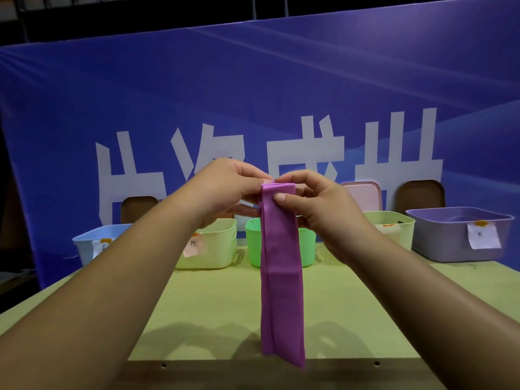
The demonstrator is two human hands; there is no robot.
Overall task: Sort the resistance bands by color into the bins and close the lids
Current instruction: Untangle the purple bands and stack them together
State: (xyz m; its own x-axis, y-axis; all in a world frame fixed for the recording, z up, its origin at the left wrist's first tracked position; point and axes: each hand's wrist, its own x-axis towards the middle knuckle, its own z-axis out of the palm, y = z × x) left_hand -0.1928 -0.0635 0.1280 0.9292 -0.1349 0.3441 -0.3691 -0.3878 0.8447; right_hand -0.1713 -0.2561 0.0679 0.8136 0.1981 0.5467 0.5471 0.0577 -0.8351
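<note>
A purple resistance band [282,277] hangs folded in front of me, its lower end near the table's front edge. My left hand [225,187] and my right hand [318,209] both pinch its top fold, side by side, above the table. Behind stand open bins in a row: a light blue bin [90,243], a pale yellow bin [216,249], a green bin [253,243], a second pale yellow bin [394,226] and a purple bin [450,237]. Paper labels hang on several of them.
Lids lean against the blue banner behind the bins: a brown lid [138,208], a pink lid [363,195] and another brown lid [420,194]. The yellow-green table [213,311] stretches from the bins to its front edge near me.
</note>
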